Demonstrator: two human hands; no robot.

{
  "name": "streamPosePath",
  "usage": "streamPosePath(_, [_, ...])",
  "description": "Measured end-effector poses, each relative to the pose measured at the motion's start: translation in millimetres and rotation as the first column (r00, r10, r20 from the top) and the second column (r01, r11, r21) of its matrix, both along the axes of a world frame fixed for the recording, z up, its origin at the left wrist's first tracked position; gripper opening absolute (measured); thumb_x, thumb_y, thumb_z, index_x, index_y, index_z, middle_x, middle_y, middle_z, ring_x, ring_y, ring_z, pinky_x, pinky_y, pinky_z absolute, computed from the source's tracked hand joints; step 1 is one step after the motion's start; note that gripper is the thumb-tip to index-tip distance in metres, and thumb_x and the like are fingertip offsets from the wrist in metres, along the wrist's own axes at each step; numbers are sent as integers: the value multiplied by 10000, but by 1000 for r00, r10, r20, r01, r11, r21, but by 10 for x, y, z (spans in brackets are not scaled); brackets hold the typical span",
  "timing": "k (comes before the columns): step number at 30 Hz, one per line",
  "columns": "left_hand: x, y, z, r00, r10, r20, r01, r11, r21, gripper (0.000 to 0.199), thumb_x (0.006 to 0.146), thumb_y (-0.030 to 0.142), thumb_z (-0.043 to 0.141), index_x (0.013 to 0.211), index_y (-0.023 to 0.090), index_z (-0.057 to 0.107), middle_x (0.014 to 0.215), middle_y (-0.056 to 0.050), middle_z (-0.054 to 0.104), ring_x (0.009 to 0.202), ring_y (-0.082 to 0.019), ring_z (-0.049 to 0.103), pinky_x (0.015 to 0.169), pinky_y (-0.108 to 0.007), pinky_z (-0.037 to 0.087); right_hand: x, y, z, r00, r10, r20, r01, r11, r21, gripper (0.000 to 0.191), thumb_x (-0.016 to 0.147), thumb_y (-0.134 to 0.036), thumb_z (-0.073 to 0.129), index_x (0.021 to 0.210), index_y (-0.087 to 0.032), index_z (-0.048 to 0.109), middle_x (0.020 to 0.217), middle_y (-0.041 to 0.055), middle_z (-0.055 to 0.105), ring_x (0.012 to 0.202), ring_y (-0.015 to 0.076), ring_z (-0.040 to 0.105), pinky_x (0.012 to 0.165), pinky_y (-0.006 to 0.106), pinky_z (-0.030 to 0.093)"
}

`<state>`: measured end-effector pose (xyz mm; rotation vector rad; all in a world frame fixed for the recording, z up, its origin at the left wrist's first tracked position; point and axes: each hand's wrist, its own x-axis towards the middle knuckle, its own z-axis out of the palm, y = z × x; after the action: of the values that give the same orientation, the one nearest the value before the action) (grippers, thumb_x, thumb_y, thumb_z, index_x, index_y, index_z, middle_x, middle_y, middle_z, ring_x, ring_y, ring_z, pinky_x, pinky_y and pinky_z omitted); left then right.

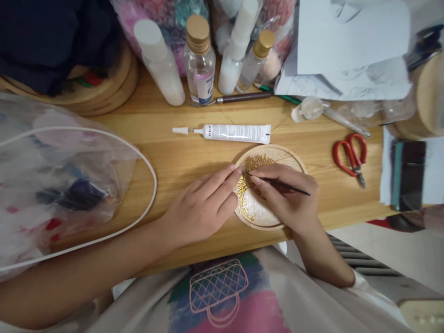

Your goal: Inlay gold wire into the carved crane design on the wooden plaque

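A: What threatens the gold on this wooden bench [163, 157]?

B: Smearing, in my judgement. A bare right hand [291, 196] sits low over a round white disc with a pale wooden rim and gold linework [260, 212]; a sagging palm could drag across the lines, if any are wet.

A: Any second hazard?

B: A slip. A slim, dark, stick-like tool [294, 189] points at the gold right beside the fingertips of the left hand [204, 208]; should the disc swivel, the tip could stray.

A: And each grip?

B: The right one pinches the tool between thumb and fingers. The left stretches its fingers to the disc's left edge; whether they clasp it, I cannot tell.

A: The disc's position?

B: Near the bench's front edge, beneath the right grip. Just beyond its far rim lies a white, printed squeeze tube [239, 133].
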<state>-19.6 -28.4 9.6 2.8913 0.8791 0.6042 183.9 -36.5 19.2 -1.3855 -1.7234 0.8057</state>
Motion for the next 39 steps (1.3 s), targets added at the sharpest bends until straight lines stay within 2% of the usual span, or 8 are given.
streamPosePath(19, [-15, 5, -14, 1000, -7, 0, 7, 1000, 1, 220, 972, 121, 416, 890, 121, 620, 1293, -134, 647, 1204, -264, 612, 864, -357, 554, 43, 28, 6, 998, 24, -61, -27, 998, -60, 127, 816, -99, 696, 884, -202, 722, 888, -10, 755, 807, 88, 699, 755, 185, 575])
streamPosePath(39, [-13, 12, -10, 1000, -21, 3, 20, 1000, 9, 188, 947, 108, 463, 878, 115, 638, 1282, -139, 652, 1198, -268, 616, 874, -338, 556, 40, 28, 59, 999, -13, -50, 7, 992, -123, 67, 836, -175, 689, 870, -199, 742, 882, 38, 763, 775, 151, 718, 779, 295, 615])
